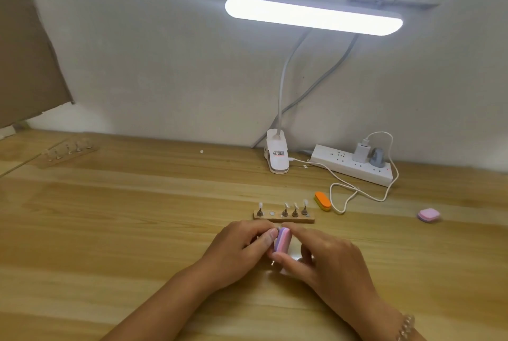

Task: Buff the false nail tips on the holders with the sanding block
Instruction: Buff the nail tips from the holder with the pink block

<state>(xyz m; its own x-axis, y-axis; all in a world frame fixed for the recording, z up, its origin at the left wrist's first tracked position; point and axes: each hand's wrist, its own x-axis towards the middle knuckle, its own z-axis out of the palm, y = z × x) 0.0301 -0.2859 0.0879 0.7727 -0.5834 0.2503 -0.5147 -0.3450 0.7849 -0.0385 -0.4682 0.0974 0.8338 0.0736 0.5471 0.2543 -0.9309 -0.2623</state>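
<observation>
Counter point(137, 230), wood: one. Clip lamp point(313, 16), lit, far centre: one. Power strip point(343, 167), far right, two plugs in it.

Hands: two, near centre, meeting. The right hand point(330, 258) fingers pinch the purple-pink sanding block point(282, 239). The left hand point(236, 252) fingers are curled round one loose holder point(272, 263), mostly hidden, with its metal end showing below.

Holder bases: two. The near base point(284, 219), just beyond the hands, has four holders with nail tips point(286, 204) upright and one bare slot. The far-left base point(68, 151) is blurred.

Spare blocks: an orange block point(323, 201) and a pink block point(428, 215), both to the right.
</observation>
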